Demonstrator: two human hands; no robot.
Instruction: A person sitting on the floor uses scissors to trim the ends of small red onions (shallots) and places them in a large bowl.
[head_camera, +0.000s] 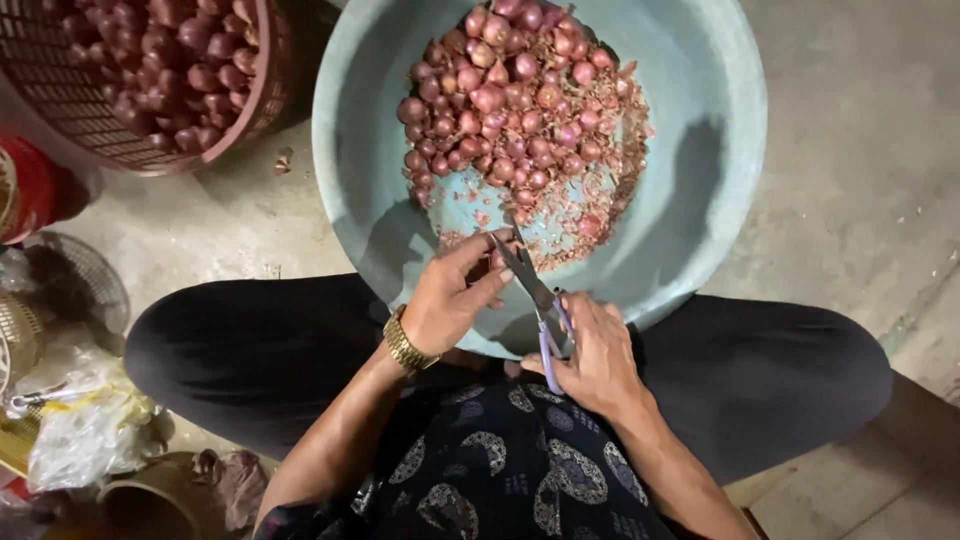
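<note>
A wide pale blue-green basin (700, 130) sits on the floor in front of my knees, holding a heap of small red shallots (505, 95) and loose skins. My left hand (452, 295), with a gold watch at the wrist, pinches one shallot (497, 258) over the basin's near side. My right hand (593, 352) grips purple-handled scissors (535, 290), whose blades point up and left and meet the shallot at my left fingertips.
A dark red plastic basket (255, 110) of shallots stands at the top left. A red container (25, 185), wire baskets and plastic bags (90, 430) lie along the left edge. Bare concrete floor (860, 180) spreads to the right.
</note>
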